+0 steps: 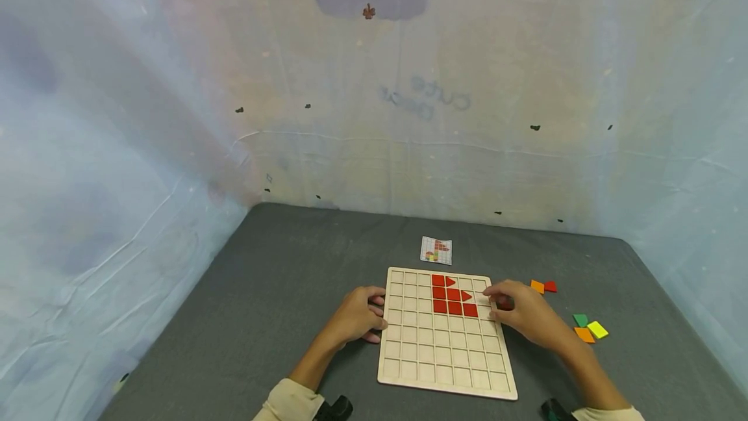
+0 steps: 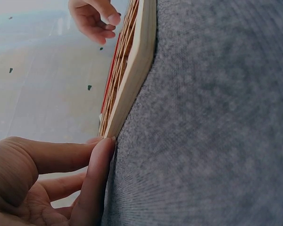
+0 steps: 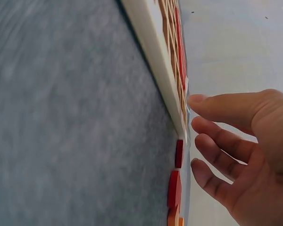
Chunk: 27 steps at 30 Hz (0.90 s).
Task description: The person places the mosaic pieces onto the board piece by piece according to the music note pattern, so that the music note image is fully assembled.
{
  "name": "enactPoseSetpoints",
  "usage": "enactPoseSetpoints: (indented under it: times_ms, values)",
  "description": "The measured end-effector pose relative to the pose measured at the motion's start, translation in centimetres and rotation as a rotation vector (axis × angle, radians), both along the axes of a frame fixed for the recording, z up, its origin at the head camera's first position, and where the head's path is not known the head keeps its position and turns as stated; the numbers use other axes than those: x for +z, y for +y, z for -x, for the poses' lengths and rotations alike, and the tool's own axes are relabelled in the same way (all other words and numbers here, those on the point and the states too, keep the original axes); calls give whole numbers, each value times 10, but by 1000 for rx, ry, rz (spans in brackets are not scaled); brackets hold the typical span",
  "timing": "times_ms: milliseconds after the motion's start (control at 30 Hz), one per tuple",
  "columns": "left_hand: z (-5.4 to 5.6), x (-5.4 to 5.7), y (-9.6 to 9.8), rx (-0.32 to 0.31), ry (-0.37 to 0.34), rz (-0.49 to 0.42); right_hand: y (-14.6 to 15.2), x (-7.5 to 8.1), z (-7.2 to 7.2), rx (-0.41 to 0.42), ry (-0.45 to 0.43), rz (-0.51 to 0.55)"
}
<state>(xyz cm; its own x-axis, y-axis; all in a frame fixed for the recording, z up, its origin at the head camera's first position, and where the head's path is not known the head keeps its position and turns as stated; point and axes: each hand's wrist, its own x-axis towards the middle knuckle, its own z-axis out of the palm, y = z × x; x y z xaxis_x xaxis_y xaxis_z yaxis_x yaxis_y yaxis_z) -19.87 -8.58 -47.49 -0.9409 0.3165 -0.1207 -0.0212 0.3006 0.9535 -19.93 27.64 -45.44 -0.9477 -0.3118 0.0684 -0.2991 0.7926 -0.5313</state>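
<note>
- Head view: a pale wooden board with a square grid [image 1: 442,356] lies flat on the grey fabric-covered surface [image 1: 280,291], my left hand [image 1: 354,318] at its left edge.
- Flat red square tiles [image 1: 454,308] and red triangular tiles [image 1: 465,296] fill some far cells; I judge I'm midway through placing pieces.
- Beyond the board lies a small printed card [image 1: 436,250]; rightward are a green tile [image 1: 580,320], a yellow tile [image 1: 598,329] and orange tiles [image 1: 584,334].
- My right hand [image 1: 530,318] partly covers red pieces beside the board, so the next move probably calls for a careful pinch there.
- Left wrist view: my thumb and finger pinch the board's edge.
- Right wrist view: my thumb and fingertips are apart, gripping nothing; I can't tell whether they touch the board.
</note>
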Motion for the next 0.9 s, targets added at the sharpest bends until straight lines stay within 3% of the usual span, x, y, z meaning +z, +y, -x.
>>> enactPoseSetpoints:
  times_ms: [400, 900]
  values:
    - [0, -1, 0, -5, 13, -5, 24, -3, -2, -37, 56, -51]
    - [1, -2, 0, 5, 5, 3, 33, -5, 4, -41, 4, -55]
